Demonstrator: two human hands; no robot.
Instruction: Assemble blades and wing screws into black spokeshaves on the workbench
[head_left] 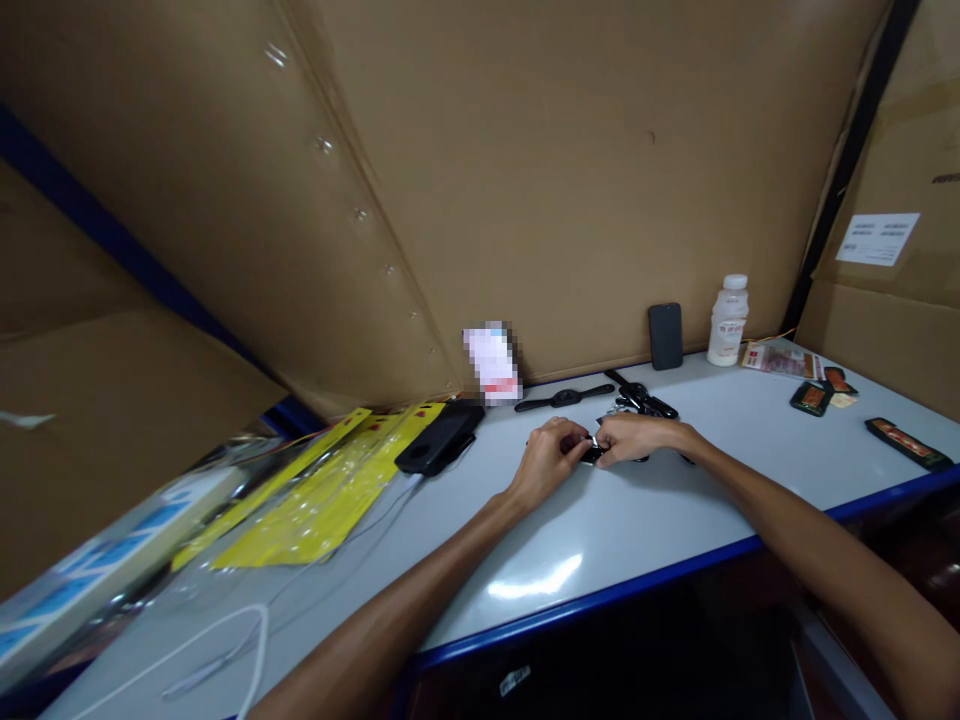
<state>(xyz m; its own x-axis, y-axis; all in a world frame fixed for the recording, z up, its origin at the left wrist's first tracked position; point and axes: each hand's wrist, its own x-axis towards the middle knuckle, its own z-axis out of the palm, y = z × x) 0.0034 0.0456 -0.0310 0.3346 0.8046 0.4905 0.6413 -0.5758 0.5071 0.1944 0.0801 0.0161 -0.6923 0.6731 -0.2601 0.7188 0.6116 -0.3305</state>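
My left hand (549, 456) and my right hand (634, 437) meet over the far half of the table. Fingers of both hands are closed on a small black object with a shiny metal part (592, 454). Most of it is hidden by the fingers, so I cannot tell its kind. Just beyond my hands lies a black smartwatch (566, 398) with its strap stretched out flat. Behind my right hand is a cluster of dark straps and shiny pieces (637, 398), partly covered by the hand.
Yellow plastic packets (300, 505) and a black device (441, 440) with a white cable lie to the left. A blurred lit screen (493, 365), a dark phone (666, 337) and a white-capped bottle (727, 322) stand along the cardboard wall. Snack packets (907, 443) lie right.
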